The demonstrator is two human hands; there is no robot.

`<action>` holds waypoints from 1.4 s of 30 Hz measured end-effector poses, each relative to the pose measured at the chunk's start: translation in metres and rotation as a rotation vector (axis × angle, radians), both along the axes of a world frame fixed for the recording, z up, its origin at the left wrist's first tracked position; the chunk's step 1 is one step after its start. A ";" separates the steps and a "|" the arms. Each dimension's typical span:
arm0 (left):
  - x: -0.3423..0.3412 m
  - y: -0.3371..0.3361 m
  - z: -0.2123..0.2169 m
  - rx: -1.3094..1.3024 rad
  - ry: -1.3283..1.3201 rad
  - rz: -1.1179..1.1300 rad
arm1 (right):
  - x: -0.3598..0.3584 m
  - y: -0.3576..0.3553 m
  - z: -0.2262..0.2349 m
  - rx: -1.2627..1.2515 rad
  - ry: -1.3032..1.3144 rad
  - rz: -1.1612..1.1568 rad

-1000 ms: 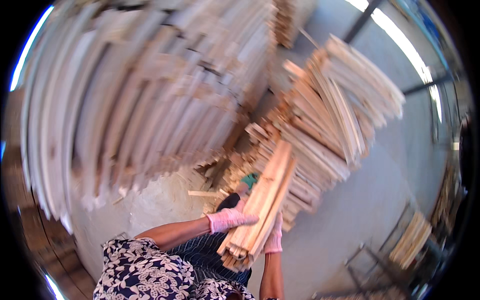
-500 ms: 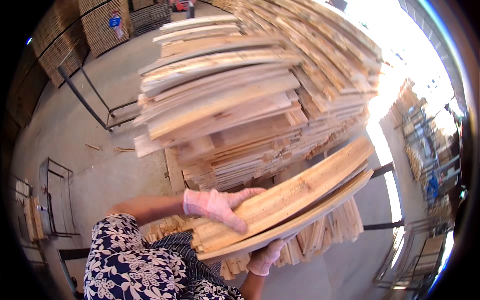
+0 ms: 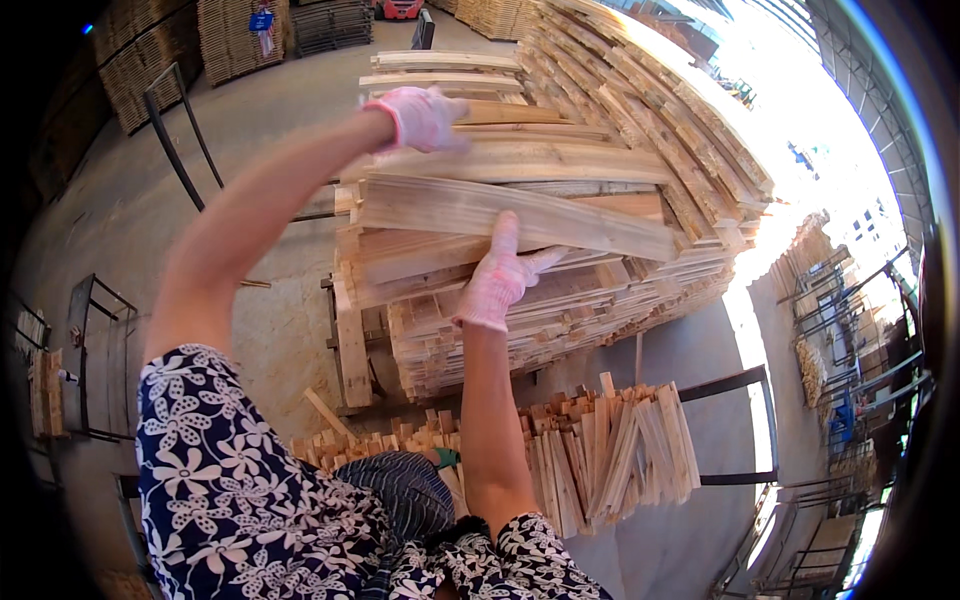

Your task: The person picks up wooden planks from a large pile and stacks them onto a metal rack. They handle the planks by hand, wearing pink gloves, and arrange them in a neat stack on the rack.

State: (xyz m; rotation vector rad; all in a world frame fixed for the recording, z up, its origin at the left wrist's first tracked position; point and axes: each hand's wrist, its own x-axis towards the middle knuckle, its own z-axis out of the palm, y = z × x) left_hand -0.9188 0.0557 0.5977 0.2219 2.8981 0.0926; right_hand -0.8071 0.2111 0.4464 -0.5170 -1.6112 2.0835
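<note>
A bundle of pale wooden slats lies on top of a tall stack of slats in front of me. My left hand, in a pink glove, is curled over the top slats at the bundle's far left end. My right hand, also gloved, presses flat against the near side of the bundle, fingers spread and pointing up. Both arms reach up and forward from my flowered sleeves.
A lower heap of short slats lies in a black metal rack by my legs. More metal racks stand at the left on the concrete floor. Further timber stacks fill the back and right.
I carried the bundle in both hands and have lifted it onto the tall stack. My left hand has moved up to its top, my right hand to its near side.
</note>
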 end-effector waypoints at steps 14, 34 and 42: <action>0.011 0.033 -0.050 0.021 0.083 -0.127 | 0.045 0.009 -0.011 0.153 -0.188 -0.014; -0.050 0.001 -0.050 -0.028 0.222 -0.129 | -0.017 -0.014 0.007 0.239 -0.379 0.086; -0.023 0.007 -0.063 -0.319 0.707 -0.208 | 0.013 0.016 -0.032 0.549 -0.215 0.214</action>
